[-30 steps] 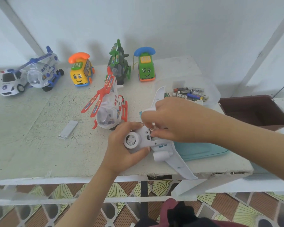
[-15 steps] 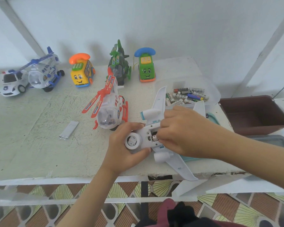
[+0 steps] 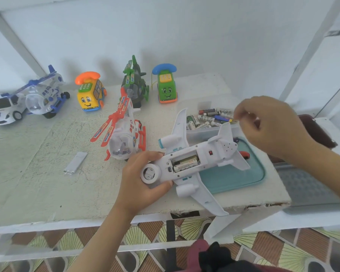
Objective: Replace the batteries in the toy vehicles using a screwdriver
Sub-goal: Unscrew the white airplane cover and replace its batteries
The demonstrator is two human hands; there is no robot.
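**A:** What sits closest?

**B:** The left grip (image 3: 143, 181) is clasped round the nose of the white toy airplane (image 3: 220, 148), which is turned belly-up. One wing juts past the front edge of the surface (image 3: 37, 183). The battery compartment (image 3: 185, 162) is uncovered, with pale cells lying inside.

**A:** And under the tail?

**B:** A teal tray (image 3: 243, 177), with a small red toy (image 3: 244, 154) on it, half hidden by the tail fin.

**A:** Further in?

**B:** To the left lies a flat grey strip (image 3: 75, 163). A red-and-white helicopter (image 3: 124, 138) stands just beside the thumb. Right of it is a clear box (image 3: 202, 132) holding loose batteries (image 3: 206, 118).

**A:** The other hand?

**B:** The right grip (image 3: 267, 124) is raised over that box, away from the plane, with its fingers curled (the tips are blurred, so I cannot tell whether they pinch anything).

**A:** At the back?

**B:** There is a row near the wall: a police car (image 3: 4, 108), a blue-and-white helicopter (image 3: 41, 97), a yellow phone car (image 3: 89, 95), a green helicopter (image 3: 134, 85) and a green phone car (image 3: 166, 87).
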